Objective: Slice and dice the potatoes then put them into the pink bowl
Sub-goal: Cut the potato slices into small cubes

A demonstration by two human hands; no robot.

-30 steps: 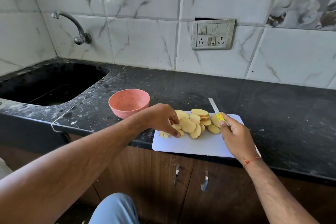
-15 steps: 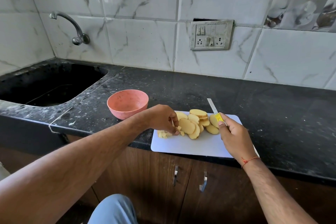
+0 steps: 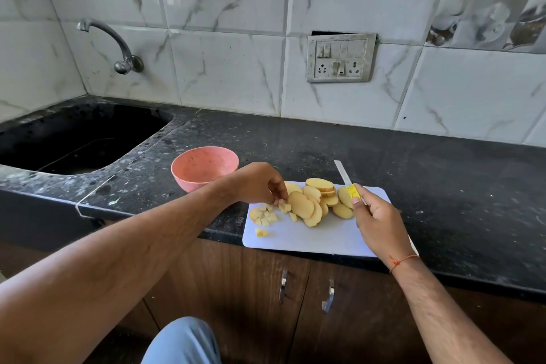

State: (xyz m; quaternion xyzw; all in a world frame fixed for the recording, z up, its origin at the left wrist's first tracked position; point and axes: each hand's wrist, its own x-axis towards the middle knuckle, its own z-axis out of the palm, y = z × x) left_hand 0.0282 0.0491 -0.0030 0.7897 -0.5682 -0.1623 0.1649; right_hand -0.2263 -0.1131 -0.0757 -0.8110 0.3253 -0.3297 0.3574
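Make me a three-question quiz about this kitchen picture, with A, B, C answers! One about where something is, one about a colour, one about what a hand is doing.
1. Where do the potato slices lie?
A. in the sink
B. on the white cutting board
C. in the bowl

2. What colour is the bowl?
A. pink
B. green
C. blue

3. What is the right hand doing?
A. resting flat on the counter
B. turning the tap
C. holding the knife

Answers:
1 B, the slices are piled on the board.
2 A, its rim and wall are pink.
3 C, its fingers curl round the yellow handle, blade pointing away.
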